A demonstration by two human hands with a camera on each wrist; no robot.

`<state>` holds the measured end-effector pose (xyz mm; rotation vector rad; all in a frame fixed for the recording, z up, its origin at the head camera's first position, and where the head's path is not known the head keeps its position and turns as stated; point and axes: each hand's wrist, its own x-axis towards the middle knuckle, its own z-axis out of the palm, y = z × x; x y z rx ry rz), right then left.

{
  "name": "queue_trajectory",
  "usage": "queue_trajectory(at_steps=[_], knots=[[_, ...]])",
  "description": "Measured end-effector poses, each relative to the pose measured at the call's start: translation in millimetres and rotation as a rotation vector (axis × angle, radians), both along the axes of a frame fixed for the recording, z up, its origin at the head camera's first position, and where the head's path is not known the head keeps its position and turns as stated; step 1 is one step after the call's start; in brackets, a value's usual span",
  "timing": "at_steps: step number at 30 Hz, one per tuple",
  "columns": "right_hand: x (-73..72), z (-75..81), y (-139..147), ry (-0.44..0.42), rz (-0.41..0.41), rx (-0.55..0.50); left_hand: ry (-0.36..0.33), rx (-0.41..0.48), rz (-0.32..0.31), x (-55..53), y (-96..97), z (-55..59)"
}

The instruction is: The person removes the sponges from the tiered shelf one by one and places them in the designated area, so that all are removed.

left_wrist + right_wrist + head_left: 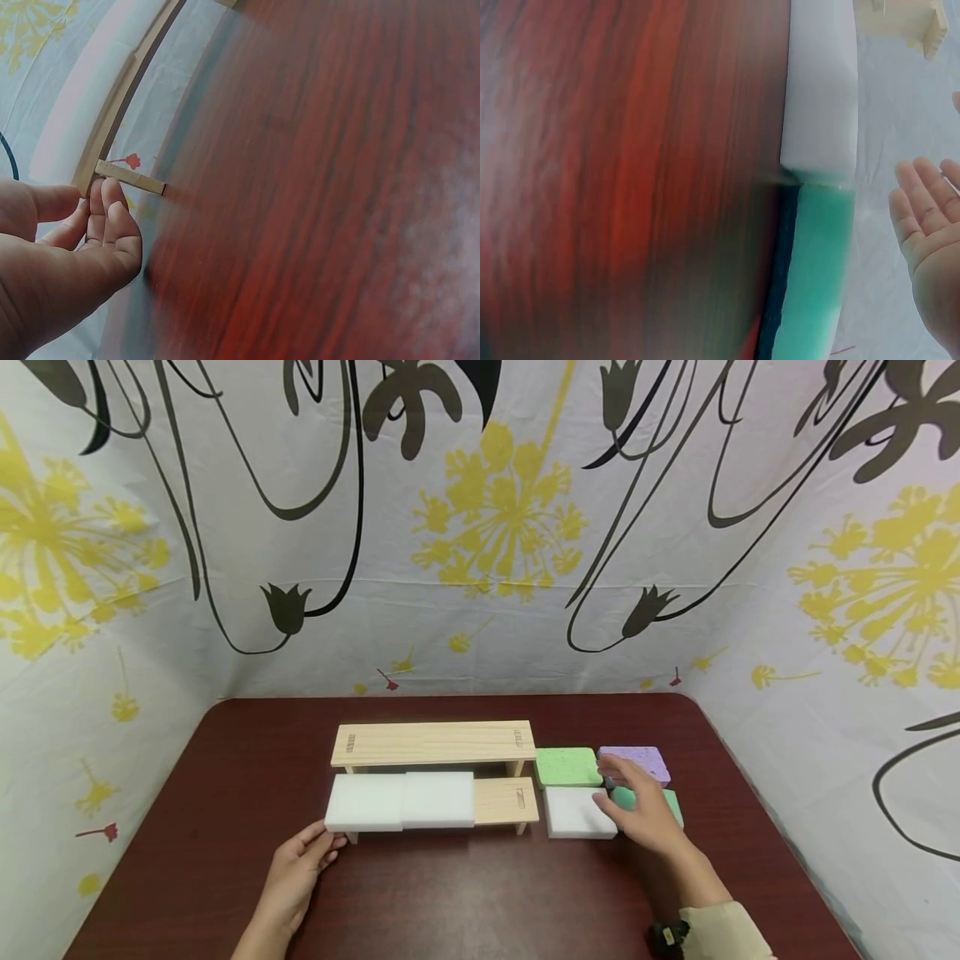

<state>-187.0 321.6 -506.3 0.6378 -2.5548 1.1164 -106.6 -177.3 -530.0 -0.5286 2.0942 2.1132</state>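
My left hand (296, 870) pinches the left end of the front wooden shelf (501, 802). In the left wrist view, its thumb meets the shelf's end and its fingers curl beside a short leg (133, 178). Two white sponge blocks (364, 802) lie side by side on that shelf, leaving its right end bare. My right hand (648, 814) hovers over the sponges at the right with its fingers spread. Below it are a loose white sponge block (580, 820) and a green sponge with a dark underside (821, 262), partly hidden by the hand in the head view.
Behind the front shelf stands a taller, bare wooden shelf (435, 743). A light green sponge (567, 767) and a purple sponge (647, 760) lie at the back right. The dark red table (435, 902) meets patterned cloth (495, 635) at its far edge.
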Motion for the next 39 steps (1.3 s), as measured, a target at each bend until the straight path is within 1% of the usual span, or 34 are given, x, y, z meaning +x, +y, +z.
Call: queue_trajectory(at_steps=[5, 12, 18, 24, 28, 36, 39], knots=[[-0.6, 0.2, -9, 0.003, 0.028, -0.005, 0.005, 0.001, -0.003, -0.2, -0.3, -1.4], [-1.1, 3.9, -26, -0.007, 0.038, 0.0, 0.005, 0.004, -0.003, -0.4, -0.5, -2.0], [-1.7, 5.8, -39, -0.017, 0.072, -0.019, 0.007, 0.007, 0.001, -0.5, 0.1, -2.3], [-0.8, 5.3, -47, -0.046, 0.117, -0.025, 0.013, 0.006, 0.008, -0.2, 0.4, -2.2], [-0.6, 4.4, -53, -0.063, 0.13, -0.026, 0.011, 0.006, 0.017, -0.2, 0.5, -1.5], [-1.1, 4.5, -64, -0.05, 0.156, -0.022, 0.008, 0.009, 0.012, -0.6, 0.3, -2.1], [-1.3, 4.4, -69, -0.057, 0.171, -0.028, 0.003, 0.01, 0.016, -0.6, 0.3, -2.2]])
